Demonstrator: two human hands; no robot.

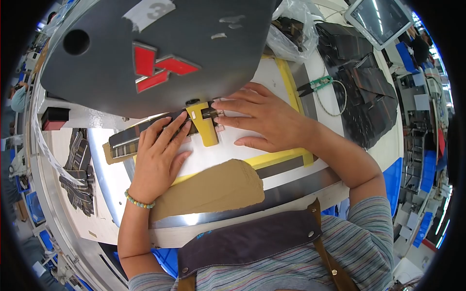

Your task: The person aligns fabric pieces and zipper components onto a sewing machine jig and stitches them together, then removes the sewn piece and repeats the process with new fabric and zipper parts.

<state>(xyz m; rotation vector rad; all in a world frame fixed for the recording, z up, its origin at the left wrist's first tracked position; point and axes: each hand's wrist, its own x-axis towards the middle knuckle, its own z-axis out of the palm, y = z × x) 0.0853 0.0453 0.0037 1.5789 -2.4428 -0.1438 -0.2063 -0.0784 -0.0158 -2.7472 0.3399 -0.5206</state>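
My left hand (158,157) lies flat, fingers stretched out, on a dark striped fabric strip (127,138) that runs under the sewing machine. Brown board or card shows beneath the strip's left end. My right hand (272,119) is open with its fingers spread, the fingertips beside the presser foot area at the strip's right end. Between the hands a yellow tapered piece (208,130) sits by the presser foot. The grey sewing machine head (208,53) hangs over the work and hides the needle. A brown flat piece (213,186) lies on the bed in front.
Green-handled thread snips (320,83) with a cord lie at the right, by a pile of dark striped fabric pieces (361,87). More striped pieces (77,174) lie at the left. Yellow tape (286,160) borders the white bed. A screen (379,20) stands at back right.
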